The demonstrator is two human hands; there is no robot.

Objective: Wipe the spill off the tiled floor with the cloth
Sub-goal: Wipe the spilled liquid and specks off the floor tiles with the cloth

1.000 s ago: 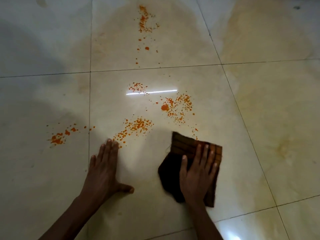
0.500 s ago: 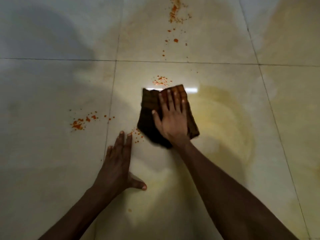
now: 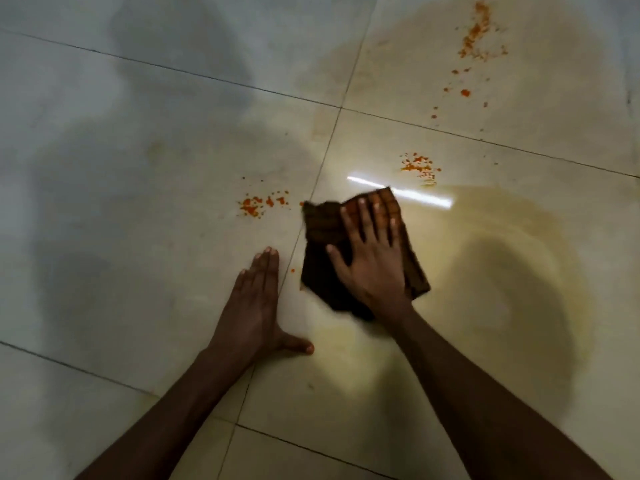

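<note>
Down on a glossy tiled floor (image 3: 138, 161), a person presses the right hand (image 3: 372, 261) flat, fingers spread and unclenched, onto a dark brown cloth (image 3: 320, 233), pinning it to the tile rather than gripping it; the cloth lies crumpled just right of a grout line, its ribbed far corner reaching the streak of reflected light (image 3: 426, 199). The left hand (image 3: 254, 310) rests palm-down and empty on the floor just left of the cloth, fingers straight and together, thumb stretched out toward the right, close to the cloth's near edge without touching it. Orange spill (image 3: 258, 204) remains in scattered flecks on the tile left of the cloth, with the nearest specks right at the cloth's far left corner and one small dot between the left hand's fingertips and the cloth. A second patch of flecks (image 3: 419, 166) sits just beyond the light streak, and a longer trail (image 3: 472, 36) runs across the far tile at upper right. A wide yellowish smear (image 3: 502, 265) curves over the tile to the right of the cloth. Both bare forearms cross the lower frame, and broad shadows darken the tiles at left.
</note>
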